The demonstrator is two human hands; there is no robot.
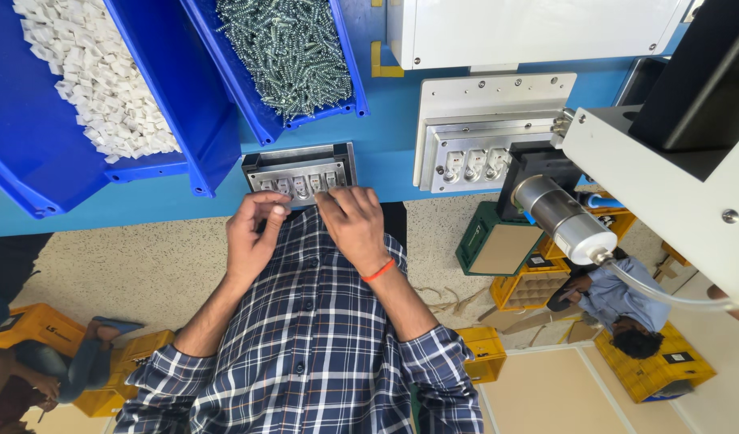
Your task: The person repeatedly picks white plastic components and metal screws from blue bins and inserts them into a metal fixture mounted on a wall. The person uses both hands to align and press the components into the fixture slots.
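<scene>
Blue surface (385, 161) carries everything. Two blue bins at the back: one bin (32, 161) with white plastic pieces (104, 88), the other bin (253, 116) with screws (289, 56). White machine (667, 161) at right with a metal cylinder (562, 217); a larger plate fixture (482, 137) sits just beside it.

Work in hand is on the small metal fixture (301, 170) at the near edge of the surface, with a row of small parts seated in its slots. Judging by that, this is the load/seat step.

Right hand (353, 225): not gripping, fingertips laid flat on the fixture's front edge. Left hand (257, 229): just beside the fixture, thumb and forefinger pinched together; can't tell whether the grip has a part in it.

Next move calls for fine alignment over one slot, with the right hand steadying the fixture.
</scene>
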